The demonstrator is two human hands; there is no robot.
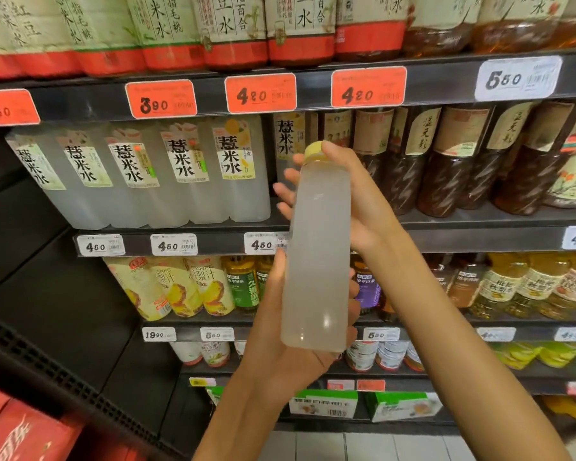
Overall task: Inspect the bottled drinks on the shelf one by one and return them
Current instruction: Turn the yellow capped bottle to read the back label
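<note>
Both hands (353,201) grip the cloudy bottle (316,261).

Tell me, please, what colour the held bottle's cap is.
Pale yellow cap, seen in the head view.

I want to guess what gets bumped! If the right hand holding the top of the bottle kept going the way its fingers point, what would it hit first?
Probably the cloudy bottles on the shelf to the left: the right hand has its fingers pointing that way around the held bottle. Depth is unclear.
</note>
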